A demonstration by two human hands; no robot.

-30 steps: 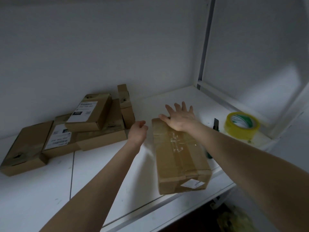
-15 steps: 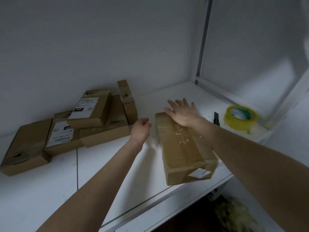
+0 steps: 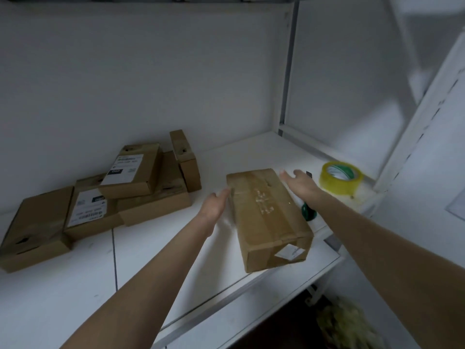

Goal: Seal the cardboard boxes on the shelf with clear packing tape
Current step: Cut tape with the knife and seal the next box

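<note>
Shelf (image 3: 75, 285), white, carries everything, and the long box (image 3: 266, 217) lying near its front edge serves as the mark for the rest. A pile of boxes (image 3: 141, 177) sits well to the left of the long box. Several are flat, two bear white labels, and one stands on edge at the pile's right end. The long box is brown cardboard with glossy clear tape running along its top and a small white label on its near end.

The left hand (image 3: 216, 202) reaches to the long box's left side near the far corner. Its grip is apart, fingers straight, with the fingertips at the box's edge. The right hand (image 3: 299, 181) is over the far right corner, its grip also spread and holding nothing. It is blurred, so contact cannot be told.

A roll of tape (image 3: 341, 177), yellowish with a green-printed core, lies flat to the right of the long box. A green-handled tool (image 3: 308, 214) lies just beside the box's right side, partly hidden by the right forearm.
</note>
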